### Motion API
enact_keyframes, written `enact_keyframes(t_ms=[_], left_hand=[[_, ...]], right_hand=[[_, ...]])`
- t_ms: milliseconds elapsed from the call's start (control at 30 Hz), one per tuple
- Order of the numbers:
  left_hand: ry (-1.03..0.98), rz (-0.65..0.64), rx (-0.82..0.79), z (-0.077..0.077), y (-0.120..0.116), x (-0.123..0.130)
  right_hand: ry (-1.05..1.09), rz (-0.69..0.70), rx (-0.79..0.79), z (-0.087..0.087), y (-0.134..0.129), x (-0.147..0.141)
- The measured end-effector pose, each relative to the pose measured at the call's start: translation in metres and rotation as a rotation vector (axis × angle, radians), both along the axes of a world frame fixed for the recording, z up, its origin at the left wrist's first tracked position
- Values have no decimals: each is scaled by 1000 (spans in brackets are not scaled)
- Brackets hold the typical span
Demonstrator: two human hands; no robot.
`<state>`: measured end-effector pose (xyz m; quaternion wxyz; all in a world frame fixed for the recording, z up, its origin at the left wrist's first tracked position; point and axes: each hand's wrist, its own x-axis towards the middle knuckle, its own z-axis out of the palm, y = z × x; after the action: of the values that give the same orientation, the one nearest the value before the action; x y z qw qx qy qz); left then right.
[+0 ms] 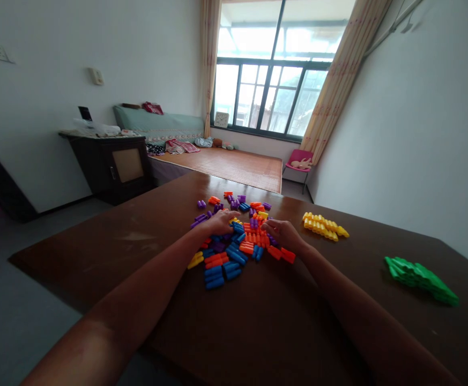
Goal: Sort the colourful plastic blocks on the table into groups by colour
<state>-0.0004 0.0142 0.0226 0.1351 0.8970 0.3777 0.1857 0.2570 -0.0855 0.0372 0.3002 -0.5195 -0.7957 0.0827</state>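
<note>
A pile of small plastic building blocks, ribbed like joined tubes, lies on the brown table (282,316). My left hand (221,221) is over the pile's left side, fingers stretched out beside a yellow block (236,221) and above blue blocks (237,254). My right hand (282,234) is at the right side, fingers bent and pressed against a joined group of orange blocks (257,236). Its fingertips are partly hidden. Purple blocks (199,220) lie left of my left hand. Two loose orange blocks (281,254) sit just below my right hand.
Joined yellow blocks (324,226) lie right of the pile, and a stack of joined green blocks (421,280) is farther right. Beyond the table's far edge are a bed (237,163), a dark cabinet (123,163) and a pink chair (299,159).
</note>
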Motion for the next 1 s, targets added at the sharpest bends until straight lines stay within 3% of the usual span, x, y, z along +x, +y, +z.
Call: enact_keyframes(t_ms=[133,300,500,633,733,867,1000], left_hand=[[-137,-74,-107,-3,-2,2],[-343,-51,-189,-3,-1,2],[-573,-199,-328,21,-17,3],[-671,-310,-452,30,-32,12],[-626,-319,-346,26,-38,19],[-415,-205,-195,20,-38,18],[-369,-117,-115,22,-31,6]], right_hand=[[-6,3,6,0,0,-1],[21,3,27,3,-2,-3],[148,-17,28,4,-3,-14],[269,69,-32,4,-4,-23],[338,96,-63,3,-4,-27],[437,43,-70,1,1,-24],[520,-77,-43,9,11,2]])
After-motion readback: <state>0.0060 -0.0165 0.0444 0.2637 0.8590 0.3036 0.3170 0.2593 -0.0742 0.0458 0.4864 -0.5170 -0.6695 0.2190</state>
